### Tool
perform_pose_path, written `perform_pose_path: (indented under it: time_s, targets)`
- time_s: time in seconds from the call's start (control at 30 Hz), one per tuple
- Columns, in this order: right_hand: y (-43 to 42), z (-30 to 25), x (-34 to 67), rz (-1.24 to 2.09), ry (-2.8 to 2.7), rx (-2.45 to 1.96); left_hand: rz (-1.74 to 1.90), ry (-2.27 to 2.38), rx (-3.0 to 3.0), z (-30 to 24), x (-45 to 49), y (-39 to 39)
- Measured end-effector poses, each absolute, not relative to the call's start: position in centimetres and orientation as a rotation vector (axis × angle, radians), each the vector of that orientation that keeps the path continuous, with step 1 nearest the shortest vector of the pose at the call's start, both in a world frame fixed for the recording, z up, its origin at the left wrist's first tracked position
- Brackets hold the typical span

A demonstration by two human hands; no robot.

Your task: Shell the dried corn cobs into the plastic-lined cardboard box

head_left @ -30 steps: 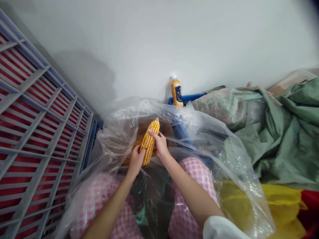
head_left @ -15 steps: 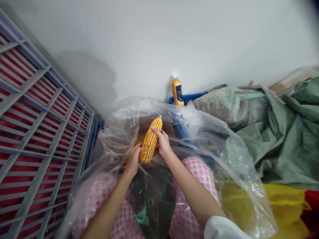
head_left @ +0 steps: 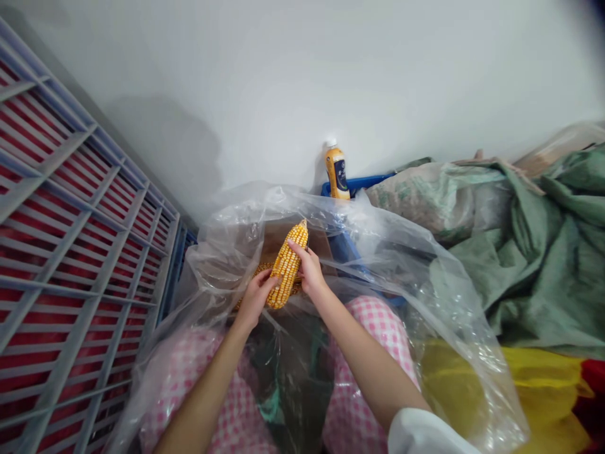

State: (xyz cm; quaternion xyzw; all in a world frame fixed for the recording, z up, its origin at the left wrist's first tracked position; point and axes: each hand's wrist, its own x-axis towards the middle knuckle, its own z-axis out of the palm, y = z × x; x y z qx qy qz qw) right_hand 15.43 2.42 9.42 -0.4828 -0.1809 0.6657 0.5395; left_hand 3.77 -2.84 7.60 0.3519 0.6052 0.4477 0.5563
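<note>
A yellow corn cob stands tilted in front of me, tip pointing up and right. My left hand grips its lower end, thumb laid across the kernels. My right hand is closed round its upper middle from the right. Both hands hold the corn cob over a cardboard box with loose kernels in it, wrapped in a big clear plastic bag. My knees in pink checked trousers flank the bag.
A grey crate wall with red inside fills the left. An orange bottle stands by the white wall on a blue crate. Green woven sacks pile at the right, a yellow bag below them.
The cob has been raised slightly and my left thumb has shifted up across its lower kernels. My right hand keeps its grip.
</note>
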Motion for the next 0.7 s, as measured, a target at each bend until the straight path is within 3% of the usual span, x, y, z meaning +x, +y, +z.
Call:
perform_pose_path:
  time_s: [0.7]
  targets:
    - [2.4, 8.9, 15.3, 1.574, -0.477, -1.128, 1.137, 1.434, 0.827, 6.7, 4.6, -3.2]
